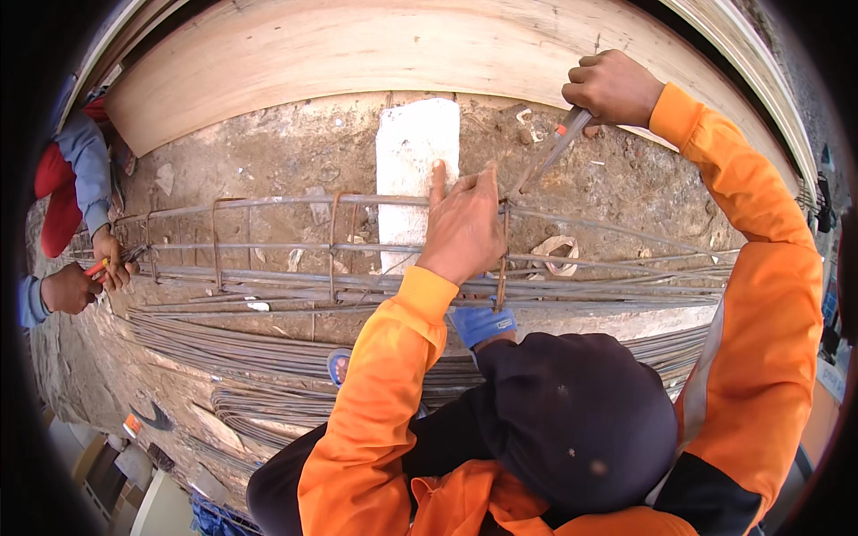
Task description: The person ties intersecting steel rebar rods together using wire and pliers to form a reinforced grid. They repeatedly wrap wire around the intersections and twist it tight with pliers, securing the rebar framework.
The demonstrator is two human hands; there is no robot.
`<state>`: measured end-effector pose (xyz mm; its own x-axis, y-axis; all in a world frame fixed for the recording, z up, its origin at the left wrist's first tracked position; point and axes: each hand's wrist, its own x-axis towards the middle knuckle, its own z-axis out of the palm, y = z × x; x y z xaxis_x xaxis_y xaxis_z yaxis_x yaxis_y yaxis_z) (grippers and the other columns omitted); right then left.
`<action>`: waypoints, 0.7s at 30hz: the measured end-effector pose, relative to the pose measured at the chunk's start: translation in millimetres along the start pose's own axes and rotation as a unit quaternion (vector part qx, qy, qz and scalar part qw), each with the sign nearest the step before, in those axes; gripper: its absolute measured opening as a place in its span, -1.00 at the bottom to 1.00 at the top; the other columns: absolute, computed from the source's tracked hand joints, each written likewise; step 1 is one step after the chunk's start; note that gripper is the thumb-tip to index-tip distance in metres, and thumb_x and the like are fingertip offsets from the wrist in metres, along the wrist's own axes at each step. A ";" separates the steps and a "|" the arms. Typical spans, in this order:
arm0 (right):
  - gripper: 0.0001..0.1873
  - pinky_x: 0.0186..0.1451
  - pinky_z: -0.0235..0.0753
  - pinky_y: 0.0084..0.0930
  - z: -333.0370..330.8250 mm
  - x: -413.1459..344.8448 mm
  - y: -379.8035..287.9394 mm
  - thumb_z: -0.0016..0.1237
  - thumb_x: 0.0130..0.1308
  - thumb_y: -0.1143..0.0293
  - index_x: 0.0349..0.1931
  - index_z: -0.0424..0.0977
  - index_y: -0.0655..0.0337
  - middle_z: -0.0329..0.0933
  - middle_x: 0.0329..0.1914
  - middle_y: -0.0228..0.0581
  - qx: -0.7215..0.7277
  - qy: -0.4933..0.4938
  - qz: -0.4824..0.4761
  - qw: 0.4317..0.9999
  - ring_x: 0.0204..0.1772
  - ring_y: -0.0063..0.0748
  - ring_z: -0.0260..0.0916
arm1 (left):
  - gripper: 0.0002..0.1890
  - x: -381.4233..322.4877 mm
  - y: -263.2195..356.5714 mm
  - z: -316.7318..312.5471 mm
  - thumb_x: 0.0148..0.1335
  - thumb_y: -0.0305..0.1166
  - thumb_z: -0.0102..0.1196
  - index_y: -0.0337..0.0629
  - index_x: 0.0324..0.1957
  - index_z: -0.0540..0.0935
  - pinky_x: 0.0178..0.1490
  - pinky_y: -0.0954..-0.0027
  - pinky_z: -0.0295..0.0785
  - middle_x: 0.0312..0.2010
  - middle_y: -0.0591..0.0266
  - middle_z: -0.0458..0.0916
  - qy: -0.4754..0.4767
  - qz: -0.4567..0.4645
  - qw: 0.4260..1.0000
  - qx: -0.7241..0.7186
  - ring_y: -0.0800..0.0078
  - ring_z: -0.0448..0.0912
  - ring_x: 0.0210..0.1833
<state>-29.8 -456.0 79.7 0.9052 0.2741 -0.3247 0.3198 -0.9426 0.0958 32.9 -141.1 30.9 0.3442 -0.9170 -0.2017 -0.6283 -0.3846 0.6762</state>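
Observation:
My left hand (466, 224) lies over the upper bar of a rebar cage (288, 201), close beside a rusty stirrup (503, 268). Its thumb and fingers reach past the bar's far side; the palm is hidden, so whether they close on the bar is unclear. Up and to the right, my right hand (611, 87) grips a pair of long-handled pincers (566, 144) with a small orange mark. The lower end of the pincers slants down to near the corner where the stirrup meets the upper bar. More stirrups (333, 248) cross the cage to the left.
At the left, a co-worker's hands (70, 288) work orange-handled pincers (96, 268) at the cage. A white block (417, 141) lies beneath and beyond the cage. A plywood sheet (375, 47) borders the far side. Bundled steel bars (268, 362) lie near my sandalled foot (340, 367).

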 end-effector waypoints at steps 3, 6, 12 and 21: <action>-0.51 -0.23 0.56 -0.19 -39.1 12.2 -4.4 0.43 -0.23 0.21 -0.28 0.57 0.23 0.61 -0.49 -0.22 0.080 -0.259 0.000 0.963 -0.36 -0.02 0.57 | -0.33 3.4 -0.5 1.0 0.09 -0.57 0.04 -0.40 0.34 0.35 0.61 -0.28 -0.25 -0.06 -0.01 0.68 -0.022 0.013 1.000 0.005 0.10 0.52 0.26; -0.42 -0.26 0.56 -0.14 -45.2 4.9 -12.0 0.37 -0.25 0.26 -0.15 0.54 0.30 0.58 -0.56 -0.17 0.269 -0.426 0.087 0.859 -0.38 -0.01 0.59 | -0.36 -0.3 -3.9 -0.2 0.10 -0.61 0.04 -0.32 0.32 0.42 0.61 -0.26 -0.22 -0.02 0.01 0.67 -0.008 0.020 1.000 0.020 0.07 0.51 0.26; -0.36 0.24 0.47 -0.19 -27.0 -22.6 -20.6 0.12 -0.03 0.36 0.15 0.32 0.27 0.38 0.08 -0.14 0.012 -0.055 -0.145 0.988 0.05 -0.25 0.47 | -0.62 -23.7 -12.2 12.0 0.08 -0.55 0.16 -0.19 0.01 0.68 0.39 0.05 0.37 0.07 0.03 0.64 0.196 0.125 0.972 0.039 0.08 0.54 0.21; -0.42 -0.17 0.57 0.04 -42.4 -7.2 -19.3 0.13 -0.14 0.43 0.01 0.41 0.36 0.55 -0.26 0.02 0.167 -0.195 -0.090 0.962 -0.17 0.23 0.58 | -0.71 -50.1 36.7 13.0 0.15 -0.20 0.35 -0.16 -0.22 0.63 -0.45 0.11 0.54 -0.23 0.15 0.60 0.172 -0.061 0.983 0.023 0.06 0.65 -0.45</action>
<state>-30.6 -431.7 120.1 0.6480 0.4085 -0.6429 0.2950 -0.9128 -0.2826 -16.5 -110.7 56.7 0.6293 -0.7769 -0.0219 -0.5962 -0.5006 0.6277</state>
